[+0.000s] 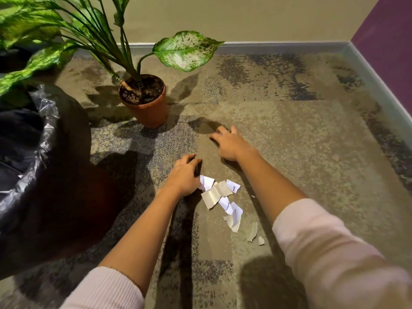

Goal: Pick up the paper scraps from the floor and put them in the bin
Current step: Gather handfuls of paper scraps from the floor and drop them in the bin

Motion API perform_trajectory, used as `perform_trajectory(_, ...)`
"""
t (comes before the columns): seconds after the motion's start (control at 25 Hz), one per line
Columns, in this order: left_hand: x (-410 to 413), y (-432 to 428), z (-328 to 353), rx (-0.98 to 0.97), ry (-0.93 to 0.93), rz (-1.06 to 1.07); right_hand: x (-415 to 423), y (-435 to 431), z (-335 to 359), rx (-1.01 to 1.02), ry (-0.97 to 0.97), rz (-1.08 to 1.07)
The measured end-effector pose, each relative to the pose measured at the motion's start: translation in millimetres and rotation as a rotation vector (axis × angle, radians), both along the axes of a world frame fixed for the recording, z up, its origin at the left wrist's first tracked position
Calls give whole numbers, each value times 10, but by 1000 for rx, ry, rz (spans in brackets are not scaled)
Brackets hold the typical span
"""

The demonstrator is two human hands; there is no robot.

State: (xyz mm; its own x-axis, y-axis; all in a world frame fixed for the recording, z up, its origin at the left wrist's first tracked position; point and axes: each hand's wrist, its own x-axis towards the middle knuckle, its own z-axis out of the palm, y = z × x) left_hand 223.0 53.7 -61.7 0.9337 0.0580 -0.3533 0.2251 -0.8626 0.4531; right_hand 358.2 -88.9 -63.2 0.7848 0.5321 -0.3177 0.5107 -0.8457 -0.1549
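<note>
Several torn white paper scraps [219,194] lie in a loose trail on the carpet between my forearms, with two small bits [254,234] closer to me. My left hand [184,173] rests on the carpet just left of the trail, fingers loosely bent downward. Its thumb side touches the topmost scrap [207,182], and I see nothing gripped. My right hand [230,143] is farther out, fingers spread and bent on bare carpet, holding nothing. The dark bin [66,175] with a crinkled plastic liner [48,118] stands at the left.
A leafy plant in a brown pot [146,108] stands just beyond my hands, between them and the bin. Leaves hang over the bin's far side. The wall with its skirting [278,46] runs along the back and the right side. Patterned carpet stretches to the right.
</note>
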Motion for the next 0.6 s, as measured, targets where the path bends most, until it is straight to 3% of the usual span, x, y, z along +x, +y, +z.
perform_trajectory(0.6, -700, -549, -16, -56, 9, -78, -1192, -942, -51, 196, 53, -83)
